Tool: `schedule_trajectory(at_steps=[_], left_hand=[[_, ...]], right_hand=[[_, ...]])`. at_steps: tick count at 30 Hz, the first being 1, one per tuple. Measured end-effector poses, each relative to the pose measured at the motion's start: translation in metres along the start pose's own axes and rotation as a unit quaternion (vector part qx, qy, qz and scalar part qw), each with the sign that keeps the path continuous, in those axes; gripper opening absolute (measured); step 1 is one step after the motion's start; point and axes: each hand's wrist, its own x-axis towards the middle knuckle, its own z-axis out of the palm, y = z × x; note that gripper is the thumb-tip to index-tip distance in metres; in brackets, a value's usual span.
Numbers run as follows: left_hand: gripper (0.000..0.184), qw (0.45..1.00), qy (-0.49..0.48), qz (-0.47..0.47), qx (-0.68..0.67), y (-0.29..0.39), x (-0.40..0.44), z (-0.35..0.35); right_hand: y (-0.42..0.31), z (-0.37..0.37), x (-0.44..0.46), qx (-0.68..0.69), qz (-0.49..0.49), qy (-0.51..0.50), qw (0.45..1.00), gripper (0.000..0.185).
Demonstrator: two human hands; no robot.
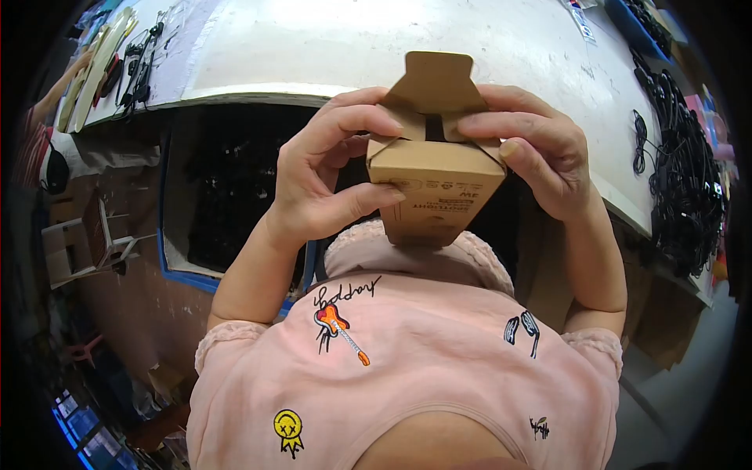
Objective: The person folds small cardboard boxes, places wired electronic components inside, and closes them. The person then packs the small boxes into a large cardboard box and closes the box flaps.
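Between my hands is a small brown cardboard box (439, 188) with black print, "SPOTLIGHT" and "3W" among it. Its top flap (437, 78) stands up, and the side flaps are folded partly inward with a dark gap between them. My left hand (329, 157) grips the box's left side, thumb on the printed face and fingers on the left flap. My right hand (540, 149) is at the right side, fingers on the right flap and thumb at the top corner. What lies inside the box cannot be made out.
A white table (313, 47) stretches ahead. Coiled black cables (681, 172) are heaped at its right edge, beside a blue bin (638, 27). A blue-edged crate (188, 274) with dark contents sits below on the left. Another person's arm (59, 86) shows at far left, near black cables (137, 70).
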Motion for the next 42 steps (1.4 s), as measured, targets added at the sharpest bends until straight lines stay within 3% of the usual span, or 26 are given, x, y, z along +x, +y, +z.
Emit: schedule_trajectory(at_steps=[3, 4, 8, 11, 12, 15, 19, 26, 28, 32, 34, 37, 42], left_hand=[[0.048, 0.999, -0.023, 0.002, 0.042, 0.001, 0.001, 0.004], [0.049, 0.999, -0.026, 0.001, 0.041, 0.002, 0.003, 0.006], [0.057, 0.998, -0.024, -0.059, -0.023, 0.009, 0.008, 0.020], [0.062, 0.990, -0.065, -0.117, -0.041, 0.009, 0.009, 0.021], [0.062, 0.989, -0.084, -0.118, -0.029, 0.008, 0.010, 0.020], [0.062, 0.988, -0.091, -0.124, -0.023, 0.005, 0.010, 0.020], [0.063, 0.988, -0.102, -0.116, -0.014, 0.006, 0.011, 0.020], [0.065, 0.992, -0.089, -0.083, -0.015, 0.009, 0.009, 0.025], [0.063, 0.990, -0.124, -0.049, 0.050, 0.009, 0.011, 0.021], [0.059, 0.987, -0.130, -0.026, 0.090, 0.008, 0.010, 0.020], [0.055, 0.990, -0.108, -0.034, 0.081, 0.008, 0.010, 0.024], [0.046, 0.983, -0.128, 0.005, 0.130, 0.009, 0.011, 0.021], [0.033, 0.987, -0.103, 0.014, 0.124, 0.007, 0.008, 0.023]], right_hand=[[-0.004, -0.005, -0.004, -0.020, 0.025, 0.002, 0.999, 0.019], [-0.014, -0.010, -0.003, -0.087, 0.026, -0.028, 0.995, 0.027], [-0.023, -0.016, 0.001, -0.193, -0.090, -0.049, 0.976, 0.009], [-0.026, -0.023, -0.003, -0.237, -0.106, -0.132, 0.957, 0.021], [-0.028, -0.022, -0.004, -0.241, -0.110, -0.124, 0.956, 0.013], [-0.025, -0.009, -0.012, -0.181, -0.012, 0.038, 0.983, 0.014], [-0.026, -0.009, -0.002, -0.327, -0.130, 0.016, 0.936, 0.021], [-0.031, -0.009, 0.001, -0.379, -0.163, -0.006, 0.911, 0.020], [-0.030, -0.009, 0.000, -0.387, -0.172, -0.008, 0.906, 0.020], [-0.031, -0.011, -0.002, -0.206, 0.000, -0.016, 0.978, 0.019], [-0.030, -0.009, -0.003, -0.116, 0.121, 0.011, 0.986, 0.020], [-0.032, -0.006, 0.001, -0.047, 0.190, 0.024, 0.980, 0.021], [-0.029, -0.009, -0.001, -0.092, 0.083, -0.023, 0.992, 0.019]])
